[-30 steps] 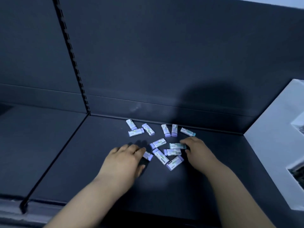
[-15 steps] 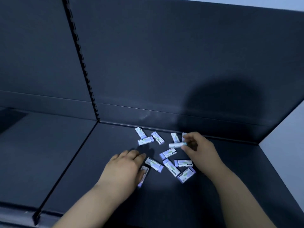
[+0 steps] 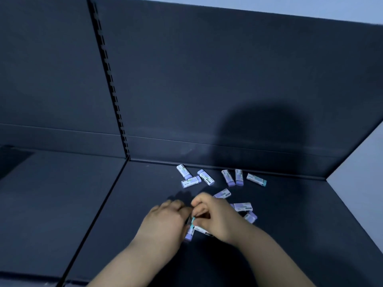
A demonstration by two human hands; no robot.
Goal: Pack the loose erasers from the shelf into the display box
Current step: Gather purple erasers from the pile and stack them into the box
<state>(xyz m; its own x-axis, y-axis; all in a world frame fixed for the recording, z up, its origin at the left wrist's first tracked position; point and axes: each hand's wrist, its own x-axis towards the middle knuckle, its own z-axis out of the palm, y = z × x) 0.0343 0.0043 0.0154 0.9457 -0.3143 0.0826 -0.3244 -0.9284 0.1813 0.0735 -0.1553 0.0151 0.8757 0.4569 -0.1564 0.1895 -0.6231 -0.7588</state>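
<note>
The hands were close together, touching, over the front of the dark shelf [image 3: 134, 204]. The right hand [image 3: 216, 217] pinched a teal-ended eraser [image 3: 198, 226], and the left hand [image 3: 165, 221] had its fingers curled, apparently around a purple-ended eraser [image 3: 189, 234].

With both hands working in so little room, the likeliest slip was one small, smooth sleeve sliding out while the erasers were being bundled into one hand. A wrist could also knock the erasers lying just beside the right hand. Those in the row near the back panel [image 3: 207, 90] might be missed in the dim light.

The display box was not in view, so what it held could not be told. Nine other loose erasers [image 3: 228, 178] lay scattered on the shelf.
</note>
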